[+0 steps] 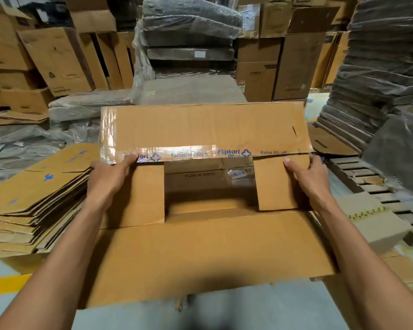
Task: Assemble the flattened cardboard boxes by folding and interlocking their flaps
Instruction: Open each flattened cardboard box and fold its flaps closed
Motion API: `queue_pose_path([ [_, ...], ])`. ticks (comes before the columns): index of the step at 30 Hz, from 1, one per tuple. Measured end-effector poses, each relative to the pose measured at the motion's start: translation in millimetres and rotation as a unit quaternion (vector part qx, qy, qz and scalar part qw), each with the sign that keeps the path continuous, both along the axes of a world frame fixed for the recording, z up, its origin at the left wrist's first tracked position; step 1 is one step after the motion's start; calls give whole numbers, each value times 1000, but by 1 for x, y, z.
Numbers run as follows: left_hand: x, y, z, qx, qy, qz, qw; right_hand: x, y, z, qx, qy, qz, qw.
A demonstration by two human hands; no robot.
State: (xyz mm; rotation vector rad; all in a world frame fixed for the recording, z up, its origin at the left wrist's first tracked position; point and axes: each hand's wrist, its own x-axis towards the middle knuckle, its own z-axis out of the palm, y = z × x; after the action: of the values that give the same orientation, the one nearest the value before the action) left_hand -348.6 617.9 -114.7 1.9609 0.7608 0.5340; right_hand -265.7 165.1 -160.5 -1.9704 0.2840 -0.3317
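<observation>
An opened brown cardboard box stands in front of me with its top open. Its far flap stands up, edged with clear printed tape. The near flap hangs out toward me. Both side flaps are folded inward. My left hand presses on the left side flap, fingertips touching the taped edge of the far flap. My right hand rests on the right side flap, fingers spread over its far corner. Between the side flaps the box's dark inside shows.
A stack of flattened boxes lies at my left. Plastic-wrapped bundles of flat cardboard and standing cartons fill the back. More wrapped stacks rise at the right, with a wooden pallet below them. Grey floor lies beneath.
</observation>
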Motion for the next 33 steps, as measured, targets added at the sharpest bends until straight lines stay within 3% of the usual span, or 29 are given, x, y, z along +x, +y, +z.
queue_pose_path([
  [7, -4, -2, -32, -74, 96, -59, 991, 15, 11, -24, -86, 70, -6, 994],
  [13, -18, -18, -67, 97, 39, 2, 995, 4, 33, -48, -214, 9, -41, 976],
  [16, -19, -41, -88, 179, 93, 31, 979, -5, 37, -54, -246, -61, -28, 967],
  [22, -23, -68, -117, 324, 123, 30, 938, -14, 56, -66, -406, -224, 90, 881],
  [28, -17, -65, -118, 337, 150, 16, 929, -18, 128, -52, -264, -86, 271, 922],
  [31, -14, -62, -117, 335, 164, 16, 928, -20, 149, -38, -147, -3, 292, 945],
  [33, -13, -62, -119, 338, 170, 17, 926, -21, 160, -32, -91, -2, 276, 957],
])
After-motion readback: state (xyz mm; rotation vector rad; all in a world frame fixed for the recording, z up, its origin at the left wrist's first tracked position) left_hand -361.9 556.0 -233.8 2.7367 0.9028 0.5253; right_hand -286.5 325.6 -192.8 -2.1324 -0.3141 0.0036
